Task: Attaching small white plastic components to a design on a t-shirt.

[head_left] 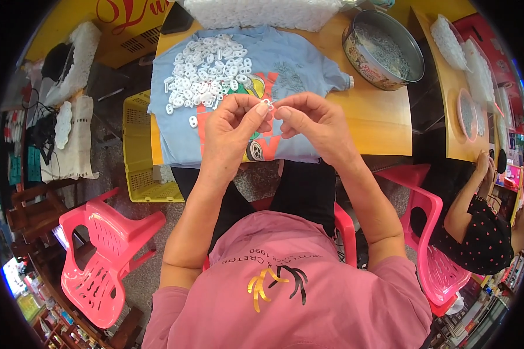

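In a pinch between thumb and forefinger, my left hand (234,123) holds a small white plastic piece with two round holes (266,102). My right hand (315,123) is closed in a pinch beside that piece, its fingertips almost touching it; what it grips is too small to make out. Both hands are above a light blue T-shirt (180,136) spread over the table. On the shirt, to the left, lies a heap of similar white pieces (206,67), with one loose white piece (193,121) nearer me. Beyond my right hand lies a scatter of small grey metal bits (288,80).
A round tin (374,74) of small metal parts stands at the table's far right. Bubble wrap (262,13) lies along the back. A yellow crate (135,148) is under the left side. Pink chairs (102,256) flank me, and a person (480,230) sits at another table to the right.
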Motion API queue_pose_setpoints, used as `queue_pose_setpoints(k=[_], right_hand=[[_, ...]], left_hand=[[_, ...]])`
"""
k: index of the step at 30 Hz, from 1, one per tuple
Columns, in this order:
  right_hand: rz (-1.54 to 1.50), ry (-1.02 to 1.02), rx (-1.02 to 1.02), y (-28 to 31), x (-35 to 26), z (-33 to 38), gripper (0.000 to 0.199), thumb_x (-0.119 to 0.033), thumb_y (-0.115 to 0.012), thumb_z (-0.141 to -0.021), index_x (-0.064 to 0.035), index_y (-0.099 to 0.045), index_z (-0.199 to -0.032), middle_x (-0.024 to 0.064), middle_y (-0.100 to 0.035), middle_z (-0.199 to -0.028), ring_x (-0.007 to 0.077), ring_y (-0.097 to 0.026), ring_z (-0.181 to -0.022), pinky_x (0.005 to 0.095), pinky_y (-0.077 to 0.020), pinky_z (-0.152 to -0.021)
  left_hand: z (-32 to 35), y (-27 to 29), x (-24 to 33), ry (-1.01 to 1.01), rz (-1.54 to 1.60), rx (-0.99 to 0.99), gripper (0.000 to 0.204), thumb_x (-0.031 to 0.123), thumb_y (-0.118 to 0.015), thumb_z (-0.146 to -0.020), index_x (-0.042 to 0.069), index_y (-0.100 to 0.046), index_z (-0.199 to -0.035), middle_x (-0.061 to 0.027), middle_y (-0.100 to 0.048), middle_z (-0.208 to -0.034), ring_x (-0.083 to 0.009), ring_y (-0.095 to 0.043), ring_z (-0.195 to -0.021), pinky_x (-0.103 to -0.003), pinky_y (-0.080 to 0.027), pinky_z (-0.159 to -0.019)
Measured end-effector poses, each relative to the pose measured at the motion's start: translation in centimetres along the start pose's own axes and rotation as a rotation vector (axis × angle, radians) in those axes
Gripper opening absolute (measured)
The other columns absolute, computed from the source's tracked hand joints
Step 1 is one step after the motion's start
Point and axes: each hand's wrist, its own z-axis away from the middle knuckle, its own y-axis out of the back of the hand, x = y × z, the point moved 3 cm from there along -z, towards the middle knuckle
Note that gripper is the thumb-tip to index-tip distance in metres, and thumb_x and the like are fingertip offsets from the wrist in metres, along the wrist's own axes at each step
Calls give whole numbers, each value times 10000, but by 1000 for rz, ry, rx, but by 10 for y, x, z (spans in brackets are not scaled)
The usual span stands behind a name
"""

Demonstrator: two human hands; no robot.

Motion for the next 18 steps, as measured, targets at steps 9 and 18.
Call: queue_pose_setpoints(k=[9, 18], right_hand=[[-49, 49, 47, -7, 0, 2, 168, -144, -662, -933, 9, -635, -999, 39, -663, -897, 82, -597, -711, 227, -496, -648], [-84, 38, 24, -8, 2, 2, 164, -141, -651, -940, 10, -633, -1002, 35, -657, -892, 85, -602, -717, 230, -501, -660]], left_hand=[[2, -7, -6, -16, -2, 17, 159, 151, -659, -934, 13, -634, -1008, -44, -678, -926, -89, -616, -783, -232, -509, -717], [4, -5, -9, -27, 9, 6, 186, 158, -673, -929, 4, -642, -1028, -51, -683, -953, -108, -627, -806, -253, -520, -748]])
